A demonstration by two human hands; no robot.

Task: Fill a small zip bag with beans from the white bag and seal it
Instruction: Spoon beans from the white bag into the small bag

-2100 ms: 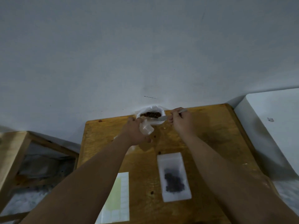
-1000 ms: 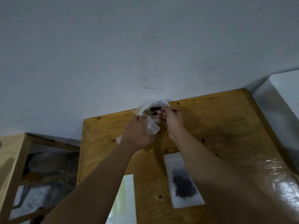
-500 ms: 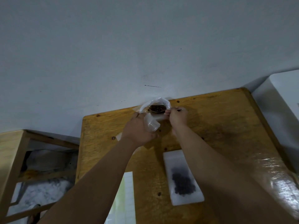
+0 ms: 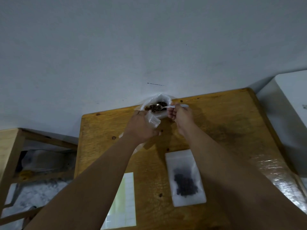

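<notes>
**Spoonful raised, zip bag waiting**

Right hand (image 4: pixel 181 117) pinches thin metal spoon (image 4: pixel 166 106) heaped with brown beans (image 4: pixel 154 107) over open white plastic bag (image 4: pixel 160 97), far edge of wooden table (image 4: pixel 224 130). Left hand (image 4: pixel 141 128) grips small clear zip bag (image 4: pixel 153 120) just beside, presumably to shorten transfer.

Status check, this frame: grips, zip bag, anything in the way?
Left grip holds small zip bag. Right grip holds spoon of beans over white bag. Nothing between spoon and zip bag.

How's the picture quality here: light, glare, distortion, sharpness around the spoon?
Head view: dim, flat light; glare streaks on the right side of the wooden table; the wide-angle lens bows the table's edges; the spoon and the beans in the white bag look small and soft.
</notes>
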